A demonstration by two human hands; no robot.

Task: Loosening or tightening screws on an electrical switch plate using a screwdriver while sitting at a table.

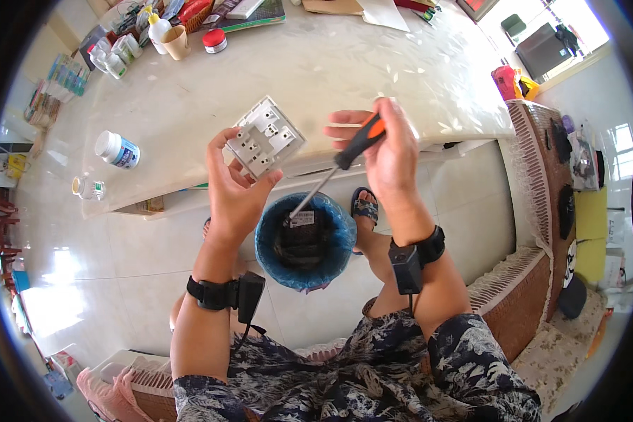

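My left hand (237, 184) grips a white square wall socket (266, 136) by its lower edge and left side, fingers closed round it. Its inner side, with small dark holes and metal bits, faces up. A screwdriver (361, 144) with a black and orange handle is held in my right hand (392, 151), between thumb and fingers, with some fingers stretched out to the left. Its metal shaft slants down to the left, apart from the socket. Below both hands stands a bin (265, 247) lined with a blue bag, with dark stuff and a white label inside.
The pale table (401, 77) spans the far side. Two white jars (118, 150) stand at its left. Farther back are a red-lidded jar (214, 41), a tan cup (176, 43) and a pump bottle (157, 29). A brown woven bench (517, 302) lies at right.
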